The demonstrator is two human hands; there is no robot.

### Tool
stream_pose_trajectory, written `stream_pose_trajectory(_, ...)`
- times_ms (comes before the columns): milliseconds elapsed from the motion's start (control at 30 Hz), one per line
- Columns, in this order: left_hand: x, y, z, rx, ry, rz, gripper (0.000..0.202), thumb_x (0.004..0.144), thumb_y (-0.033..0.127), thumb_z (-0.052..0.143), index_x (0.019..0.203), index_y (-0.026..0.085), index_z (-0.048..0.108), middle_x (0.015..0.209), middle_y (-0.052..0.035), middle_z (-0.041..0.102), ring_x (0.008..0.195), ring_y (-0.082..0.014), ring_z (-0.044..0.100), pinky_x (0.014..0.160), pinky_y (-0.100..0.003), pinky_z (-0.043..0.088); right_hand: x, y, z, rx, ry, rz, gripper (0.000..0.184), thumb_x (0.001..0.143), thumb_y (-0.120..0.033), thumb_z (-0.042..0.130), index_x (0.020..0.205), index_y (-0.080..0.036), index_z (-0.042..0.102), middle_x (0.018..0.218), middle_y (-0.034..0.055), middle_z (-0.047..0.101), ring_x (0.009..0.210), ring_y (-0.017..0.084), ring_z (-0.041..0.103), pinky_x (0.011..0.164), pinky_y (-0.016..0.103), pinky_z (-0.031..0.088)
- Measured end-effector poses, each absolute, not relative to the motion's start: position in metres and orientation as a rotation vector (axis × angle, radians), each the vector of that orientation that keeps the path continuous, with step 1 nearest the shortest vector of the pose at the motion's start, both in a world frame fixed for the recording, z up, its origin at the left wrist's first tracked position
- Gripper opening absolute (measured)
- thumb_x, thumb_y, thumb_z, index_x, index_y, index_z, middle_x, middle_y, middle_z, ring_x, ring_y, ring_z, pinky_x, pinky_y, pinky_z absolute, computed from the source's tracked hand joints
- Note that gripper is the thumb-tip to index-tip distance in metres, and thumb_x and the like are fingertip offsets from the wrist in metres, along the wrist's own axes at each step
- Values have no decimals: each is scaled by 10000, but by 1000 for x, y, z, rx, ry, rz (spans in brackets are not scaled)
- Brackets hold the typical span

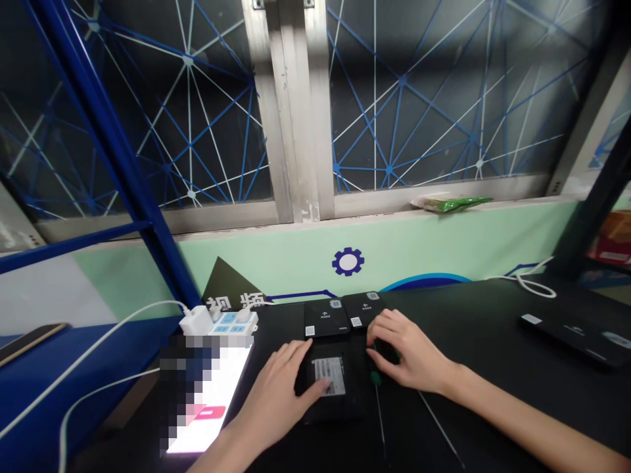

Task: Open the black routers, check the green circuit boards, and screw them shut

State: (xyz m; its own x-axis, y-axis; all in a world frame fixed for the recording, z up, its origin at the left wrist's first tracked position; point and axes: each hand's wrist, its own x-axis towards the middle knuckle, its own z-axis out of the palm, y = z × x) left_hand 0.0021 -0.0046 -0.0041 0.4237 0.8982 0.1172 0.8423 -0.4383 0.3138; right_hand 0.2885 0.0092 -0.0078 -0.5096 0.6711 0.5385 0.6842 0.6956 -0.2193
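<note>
My left hand (280, 394) rests with fingers spread on the left edge of a flat black box (340, 394) lying label-side up on the black table; the thumb touches its white label (330, 376). My right hand (409, 355) lies just right of the box, fingers curled around something dark that I cannot make out. A green-handled screwdriver (377, 387) lies on the table just below that hand. Two more black boxes (326, 318) (363, 309) sit side by side right behind.
A lit phone (211, 401) lies left of the box, beside a white power strip (229, 322) with white cables. Another black device (576, 335) sits at the right. White cable (532, 281) lies at the far right back. A green packet (451, 203) rests on the window ledge.
</note>
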Motion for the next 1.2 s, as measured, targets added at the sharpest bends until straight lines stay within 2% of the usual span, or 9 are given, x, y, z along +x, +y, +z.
stream_pose_trajectory(100,1,-4,-4,2432,1573,374,779,894,681,520,1466,160,432,1481,-162,470,1388,-369,398,1122,-580,337,288,9,-9,-1032,-2305,11,35,904,-223,582,906,-204,612,902,61,657,843,234,565,769,379,412)
stream_pose_trajectory(333,3,-4,1,2343,1491,528,611,773,587,713,1230,214,553,1215,-97,587,1161,-322,555,968,-482,470,287,7,-7,-1027,-2286,35,88,911,-236,590,982,-206,634,970,75,677,904,248,581,821,406,429)
stream_pose_trajectory(467,5,-4,4,2315,1472,578,612,721,557,782,1171,222,537,1145,-73,579,1113,-319,557,932,-480,474,281,2,-7,-1015,-2321,91,343,893,-362,654,1198,-209,613,1101,102,677,1007,282,566,891,453,427)
stream_pose_trajectory(567,7,-5,6,2362,1419,665,638,679,511,831,1166,238,522,1141,-58,575,1101,-315,559,916,-470,481,276,-1,-9,-1033,-2341,156,572,883,-460,670,1375,-209,522,1170,117,659,1052,301,542,937,490,415)
stream_pose_trajectory(633,7,-6,8,2403,1377,740,675,634,449,876,1166,248,511,1159,-51,570,1101,-309,561,911,-456,490,274,-2,-12,-1038,-2327,216,634,893,-478,663,1435,-214,467,1169,117,653,1053,299,537,954,503,410)
stream_pose_trajectory(733,8,-8,8,2449,1311,846,751,599,364,916,1205,262,484,1224,-52,552,1144,-303,550,944,-450,490,272,-3,-15,-1012,-2259,327,609,914,-438,658,1450,-239,445,1123,99,650,1012,271,550,944,478,431)
stream_pose_trajectory(967,6,-12,3,2451,1227,1016,708,747,276,836,1326,302,429,1347,-50,508,1240,-285,514,1026,-455,455,269,-5,-26,-917,-2040,445,519,911,-351,685,1387,-292,488,1097,62,650,986,232,605,881,394,505)
stream_pose_trajectory(1133,7,-10,2,2266,1214,1180,636,893,324,684,1431,319,344,1317,-52,562,1142,-245,568,913,-391,493,267,-6,-29,-829,-1981,420,572,886,-327,723,1403,-288,482,1040,40,702,833,181,651,802,332,556)
stream_pose_trajectory(1200,7,-9,6,2165,1204,1199,534,932,357,639,1407,311,399,1247,-41,611,1094,-235,590,888,-370,487,267,-8,-30,-794,-1986,404,580,893,-317,716,1418,-282,473,966,27,712,783,169,656,759,305,569)
